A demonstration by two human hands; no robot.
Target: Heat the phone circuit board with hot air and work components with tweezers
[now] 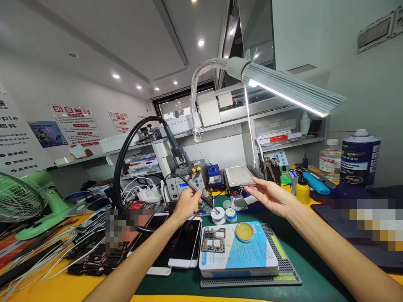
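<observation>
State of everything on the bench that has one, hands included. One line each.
Left hand: closed on soldering iron
Right hand: fingers at metal plate's near edge, grip unclear
Lamp: on
Station display: lit
Round tin: open, yellowish contents showing
Circuit board: flat on box, uncovered
Phone screen: dark
Clear bottle: capped, upright
Green fan: running or not, can't tell

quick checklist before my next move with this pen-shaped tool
1. Lamp lit: ok
2. Left hand gripping the pen-shaped tool: ok
3. Circuit board lying on the blue-and-white box: ok
4. Yellow paste tin open, beside the board: ok
5. Tool tip clear of the white spool: cannot tell
6. Right hand clear of the flat plate: cannot tell
</observation>
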